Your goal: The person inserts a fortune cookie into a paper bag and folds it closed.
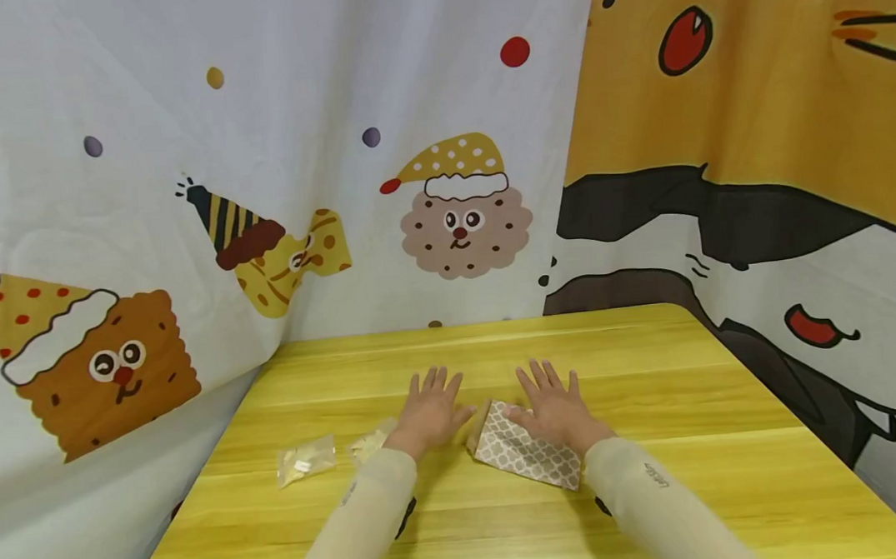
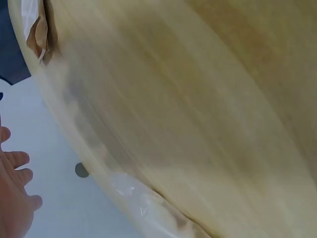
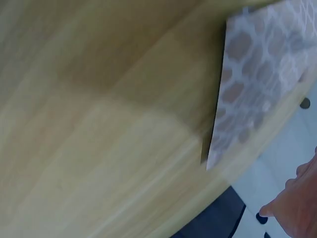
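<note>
Both hands stretch forward over the yellow wood-grain table with fingers spread. My left hand [image 1: 429,412] is just right of a small clear packet [image 1: 370,444], which the wrist partly hides. Further left lies another clear packet [image 1: 306,461] with pale pieces inside. My right hand [image 1: 555,410] is over a box [image 1: 526,451] with a grey-and-white lattice pattern, hiding its upper right part. Whether that hand touches the box I cannot tell. In the right wrist view the patterned box [image 3: 262,74] lies on the table, apart from the fingers. Neither hand holds anything.
The table [image 1: 466,529] has its far edge against a white curtain [image 1: 319,68] printed with cartoon biscuits. A printed orange, black and white cloth [image 1: 757,132] hangs along the right side.
</note>
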Motion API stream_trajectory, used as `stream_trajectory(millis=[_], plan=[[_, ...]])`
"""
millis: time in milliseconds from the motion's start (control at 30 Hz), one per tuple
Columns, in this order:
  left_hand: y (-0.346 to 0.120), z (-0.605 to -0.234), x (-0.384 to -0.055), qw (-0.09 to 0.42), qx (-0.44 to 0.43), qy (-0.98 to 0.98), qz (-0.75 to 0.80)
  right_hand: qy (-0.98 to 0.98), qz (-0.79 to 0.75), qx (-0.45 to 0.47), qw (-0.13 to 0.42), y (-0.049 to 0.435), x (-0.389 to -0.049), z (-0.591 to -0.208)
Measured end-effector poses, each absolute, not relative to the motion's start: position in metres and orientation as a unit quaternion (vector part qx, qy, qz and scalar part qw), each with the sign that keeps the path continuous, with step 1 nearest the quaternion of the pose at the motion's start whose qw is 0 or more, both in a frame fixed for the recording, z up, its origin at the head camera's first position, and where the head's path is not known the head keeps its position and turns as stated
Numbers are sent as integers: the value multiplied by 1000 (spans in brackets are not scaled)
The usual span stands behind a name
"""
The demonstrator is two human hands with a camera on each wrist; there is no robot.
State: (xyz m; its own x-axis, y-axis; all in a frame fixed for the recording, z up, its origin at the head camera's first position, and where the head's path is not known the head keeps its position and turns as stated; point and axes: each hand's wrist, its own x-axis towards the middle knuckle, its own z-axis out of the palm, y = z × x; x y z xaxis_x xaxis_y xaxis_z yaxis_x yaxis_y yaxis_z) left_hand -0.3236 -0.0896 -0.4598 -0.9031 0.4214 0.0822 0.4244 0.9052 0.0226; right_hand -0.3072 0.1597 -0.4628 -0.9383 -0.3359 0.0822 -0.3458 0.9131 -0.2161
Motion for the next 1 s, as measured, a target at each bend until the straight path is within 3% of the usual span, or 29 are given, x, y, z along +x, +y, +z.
stream_trajectory(millis=[1000], plan=[[-82, -485, -313, -14, -301, -953, 18, -971, 120, 196, -61, 144, -284, -498]])
